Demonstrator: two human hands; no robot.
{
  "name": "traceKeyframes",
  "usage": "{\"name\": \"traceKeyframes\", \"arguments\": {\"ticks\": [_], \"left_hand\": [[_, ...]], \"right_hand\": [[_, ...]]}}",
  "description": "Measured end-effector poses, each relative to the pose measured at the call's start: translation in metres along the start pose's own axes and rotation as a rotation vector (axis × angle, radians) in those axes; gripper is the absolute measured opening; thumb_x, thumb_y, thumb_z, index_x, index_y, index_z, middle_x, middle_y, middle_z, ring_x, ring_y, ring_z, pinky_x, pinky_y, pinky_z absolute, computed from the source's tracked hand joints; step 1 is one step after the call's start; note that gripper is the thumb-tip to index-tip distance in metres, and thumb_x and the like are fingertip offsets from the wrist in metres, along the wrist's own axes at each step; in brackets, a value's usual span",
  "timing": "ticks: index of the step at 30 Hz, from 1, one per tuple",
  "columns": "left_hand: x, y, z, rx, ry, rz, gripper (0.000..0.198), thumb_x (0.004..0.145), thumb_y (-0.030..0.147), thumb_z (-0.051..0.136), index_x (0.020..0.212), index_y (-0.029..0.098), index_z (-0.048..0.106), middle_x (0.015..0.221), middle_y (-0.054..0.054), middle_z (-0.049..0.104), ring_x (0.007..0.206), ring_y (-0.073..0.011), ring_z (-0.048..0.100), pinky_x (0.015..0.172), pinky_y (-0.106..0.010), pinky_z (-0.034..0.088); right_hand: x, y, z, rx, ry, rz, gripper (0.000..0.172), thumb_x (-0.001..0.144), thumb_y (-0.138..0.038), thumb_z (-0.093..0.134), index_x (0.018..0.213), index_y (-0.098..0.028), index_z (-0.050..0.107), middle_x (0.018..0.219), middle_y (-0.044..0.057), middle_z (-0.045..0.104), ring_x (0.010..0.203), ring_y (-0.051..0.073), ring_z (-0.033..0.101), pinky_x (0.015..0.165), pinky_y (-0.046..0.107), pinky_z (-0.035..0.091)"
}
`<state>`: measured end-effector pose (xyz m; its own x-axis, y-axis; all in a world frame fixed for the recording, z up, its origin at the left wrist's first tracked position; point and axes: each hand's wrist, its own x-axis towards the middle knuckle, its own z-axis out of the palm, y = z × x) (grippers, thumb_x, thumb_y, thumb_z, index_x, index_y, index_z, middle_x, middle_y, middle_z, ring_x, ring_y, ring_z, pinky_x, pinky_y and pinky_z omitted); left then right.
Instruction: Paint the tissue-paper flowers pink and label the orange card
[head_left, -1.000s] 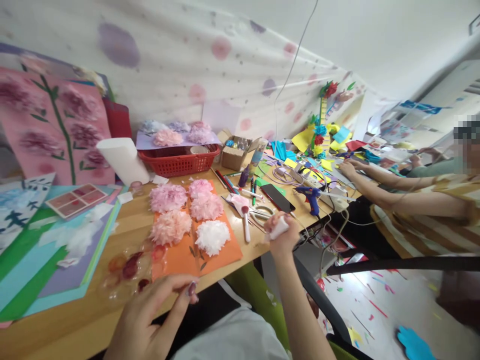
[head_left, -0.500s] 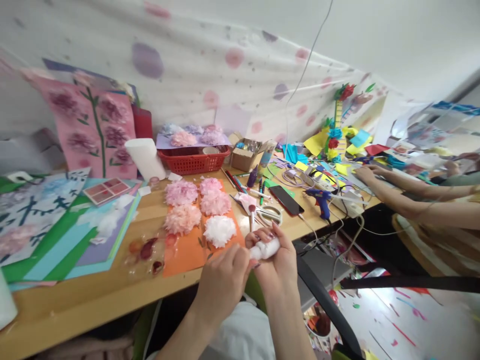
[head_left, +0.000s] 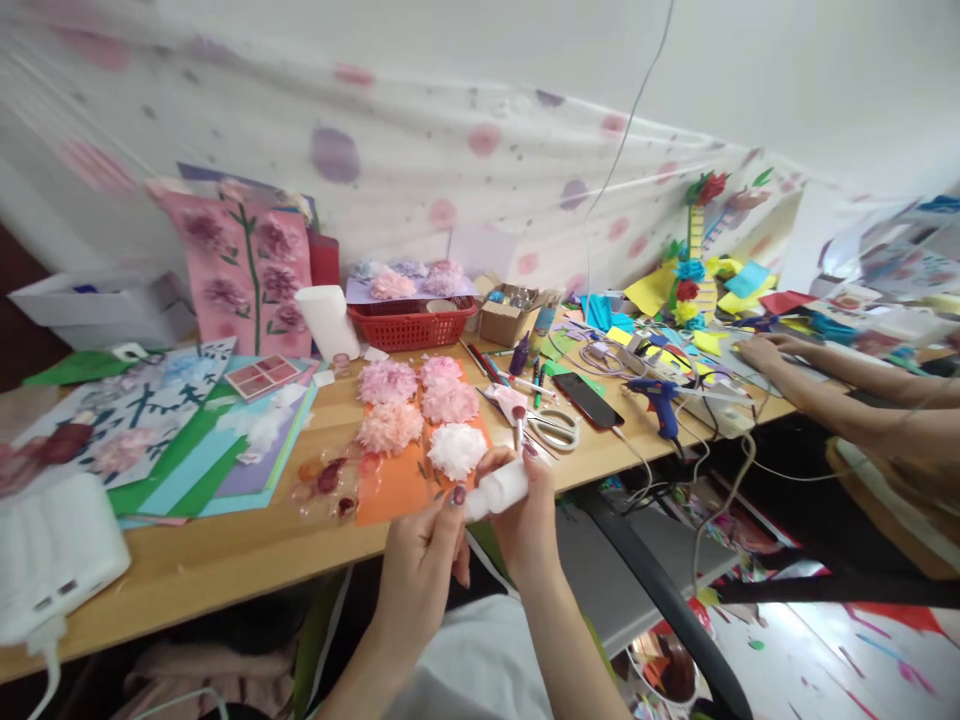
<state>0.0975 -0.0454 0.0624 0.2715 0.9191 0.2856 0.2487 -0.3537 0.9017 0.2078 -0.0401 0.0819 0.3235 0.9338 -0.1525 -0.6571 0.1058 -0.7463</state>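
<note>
In my right hand [head_left: 529,525] lies a white roll-shaped piece [head_left: 501,488], which looks like rolled tissue. The fingers are wrapped around it. My left hand [head_left: 424,545] pinches the narrower left end of the white roll with thumb and fingertips. Just beyond the hands, a white ruffled tissue flower [head_left: 457,450] sits on an orange sheet [head_left: 390,495], with several pink and peach flowers [head_left: 390,425] behind and left of it. A makeup brush [head_left: 519,425] and scissors [head_left: 555,430] lie close to my right hand.
Left are coloured paper sheets [head_left: 184,480], a blush palette [head_left: 262,376] and a white plugged-in device [head_left: 64,560]. Behind stand a tissue roll [head_left: 328,322] and a red basket [head_left: 412,328]. A phone [head_left: 589,400], glue gun [head_left: 656,400] and cables lie right, near another person's arms [head_left: 840,385].
My left hand has turned, its thumb now on top of the white roll's left end. My right hand has shifted slightly left, showing more of the roll. The view has swung left.
</note>
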Motion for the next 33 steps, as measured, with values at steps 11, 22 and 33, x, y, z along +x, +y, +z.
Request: {"name": "traceKeyframes", "arguments": {"ticks": [11, 22, 33], "left_hand": [[-0.02, -0.022, -0.029, -0.027, 0.078, -0.066, 0.038, 0.092, 0.052, 0.048, 0.069, 0.022, 0.055, 0.056, 0.001, 0.055, 0.052, -0.0142, 0.053, 0.054, -0.026, 0.039], [-0.024, -0.054, -0.072, -0.329, 0.617, -0.257, 0.053, 0.099, 0.053, 0.038, 0.055, 0.024, 0.033, 0.041, 0.007, 0.033, 0.037, -0.0114, 0.039, 0.043, -0.025, 0.035], [-0.046, -0.12, -0.118, 0.334, 0.809, -0.078, 0.053, 0.098, 0.05, 0.036, 0.053, 0.024, 0.048, 0.044, 0.001, 0.051, 0.045, -0.0145, 0.051, 0.051, -0.028, 0.039]], "right_hand": [[-0.001, 0.026, 0.007, -0.116, 0.066, 0.022, 0.048, 0.063, -0.063, 0.074, 0.059, -0.018, 0.056, 0.049, -0.005, 0.05, 0.043, 0.008, 0.041, 0.041, 0.019, 0.033], [0.024, 0.038, 0.029, 0.243, 0.051, 0.012, 0.033, 0.068, -0.038, 0.08, 0.066, -0.02, 0.054, 0.062, -0.007, 0.05, 0.056, 0.007, 0.048, 0.059, 0.02, 0.047], [0.064, 0.072, 0.091, 0.127, -0.182, 0.133, 0.068, 0.092, -0.068, 0.041, 0.046, -0.018, 0.048, 0.048, -0.003, 0.042, 0.043, 0.009, 0.044, 0.044, 0.022, 0.037]]}}
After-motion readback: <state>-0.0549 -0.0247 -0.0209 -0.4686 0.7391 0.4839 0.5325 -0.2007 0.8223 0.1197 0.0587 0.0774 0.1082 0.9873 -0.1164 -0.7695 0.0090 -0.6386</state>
